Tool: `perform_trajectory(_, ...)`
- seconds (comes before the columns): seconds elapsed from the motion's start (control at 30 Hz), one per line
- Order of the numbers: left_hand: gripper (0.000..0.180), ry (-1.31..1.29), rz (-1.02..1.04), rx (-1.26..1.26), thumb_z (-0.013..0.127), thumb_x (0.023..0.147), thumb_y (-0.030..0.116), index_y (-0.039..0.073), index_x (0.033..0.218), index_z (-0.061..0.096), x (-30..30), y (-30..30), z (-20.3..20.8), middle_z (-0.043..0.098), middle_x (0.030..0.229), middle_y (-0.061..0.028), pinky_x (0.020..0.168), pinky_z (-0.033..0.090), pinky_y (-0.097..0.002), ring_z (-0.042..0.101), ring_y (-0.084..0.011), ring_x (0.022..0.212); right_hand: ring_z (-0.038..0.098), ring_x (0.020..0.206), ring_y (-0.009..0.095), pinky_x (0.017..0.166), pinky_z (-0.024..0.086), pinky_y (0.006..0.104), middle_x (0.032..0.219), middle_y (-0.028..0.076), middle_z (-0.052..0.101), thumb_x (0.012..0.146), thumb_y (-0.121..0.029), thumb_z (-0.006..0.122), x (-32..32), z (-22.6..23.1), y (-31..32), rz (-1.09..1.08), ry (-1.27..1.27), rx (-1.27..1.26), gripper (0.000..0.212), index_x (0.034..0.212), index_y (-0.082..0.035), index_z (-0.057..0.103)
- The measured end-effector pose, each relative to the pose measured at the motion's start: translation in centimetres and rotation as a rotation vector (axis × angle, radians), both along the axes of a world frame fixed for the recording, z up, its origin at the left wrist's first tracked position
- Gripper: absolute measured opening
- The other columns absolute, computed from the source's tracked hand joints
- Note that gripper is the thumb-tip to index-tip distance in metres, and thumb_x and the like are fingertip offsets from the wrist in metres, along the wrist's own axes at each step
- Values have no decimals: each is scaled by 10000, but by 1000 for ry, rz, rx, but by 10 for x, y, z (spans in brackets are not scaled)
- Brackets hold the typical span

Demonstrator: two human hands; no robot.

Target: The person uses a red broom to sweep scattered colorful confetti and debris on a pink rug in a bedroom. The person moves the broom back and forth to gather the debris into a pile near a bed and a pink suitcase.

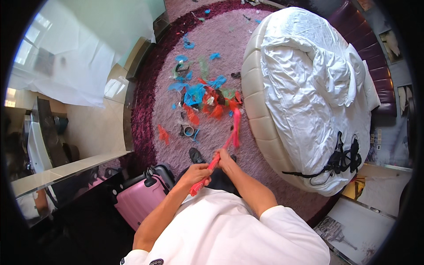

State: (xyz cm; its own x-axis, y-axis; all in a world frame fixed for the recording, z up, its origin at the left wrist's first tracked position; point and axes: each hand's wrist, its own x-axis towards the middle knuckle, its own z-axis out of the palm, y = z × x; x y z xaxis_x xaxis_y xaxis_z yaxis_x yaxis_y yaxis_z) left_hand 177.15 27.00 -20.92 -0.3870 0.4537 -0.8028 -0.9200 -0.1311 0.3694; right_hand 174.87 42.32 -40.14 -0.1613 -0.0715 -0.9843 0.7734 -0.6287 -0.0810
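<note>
My left hand [197, 175] is wrapped round the upper part of a red broom handle [213, 162]. Lower down the same handle, my right hand [222, 159] is closed on it too. The handle slants away to the right, ending in a narrow pink head [237, 128] low over the rug. Just beyond the head lies a heap of crumpled red plastic scraps [215, 110], mixed with blue plastic scraps [194, 94] and some green and black bits. Left of the head, a roll of tape [189, 131] rests beside dark scraps.
A round bed [258, 110] with rumpled white sheets and black straps [344, 158] fills the right. The pink rug [170, 150] has a dark purple border [143, 110]. More scraps lie farther off. A pink suitcase [141, 196] stands at my left, near a ledge [66, 170].
</note>
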Motion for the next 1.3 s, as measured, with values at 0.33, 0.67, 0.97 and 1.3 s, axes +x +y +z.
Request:
perform_trajectory(0.33, 497, 67, 322, -58, 559, 806, 51, 19, 1262, 362, -11, -35, 56, 536, 638, -77, 374, 384, -204, 501, -114, 420, 454, 463, 148, 451, 407, 301, 557, 26, 461, 787, -159, 553, -79, 75, -57, 56, 417, -144, 154, 704, -83, 448)
perform_trajectory(0.67, 344, -125, 231, 114, 529, 833, 88, 15, 1157, 437, -28, 6, 9, 546, 646, -83, 325, 350, -179, 506, -78, 420, 422, 467, 161, 442, 398, 282, 562, 48, 427, 769, -44, 498, -47, 42, 15, -3, 96, 40, 100, 705, -59, 422)
perform_trajectory(0.97, 478, 85, 438, -102, 544, 821, 71, 38, 1265, 372, -91, 50, 12, 550, 636, -86, 316, 354, -204, 511, -113, 408, 461, 479, 148, 443, 419, 278, 573, 34, 460, 781, -99, 526, -174, 28, 15, 184, 388, -182, 116, 724, -64, 431)
perform_trajectory(1.3, 467, -81, 512, -66, 512, 832, 51, 52, 1275, 364, -132, 83, 70, 533, 645, -106, 326, 341, -197, 477, -109, 390, 470, 466, 167, 443, 439, 284, 560, 45, 451, 761, -71, 525, -200, 89, 54, 223, 289, -135, 91, 720, -41, 450)
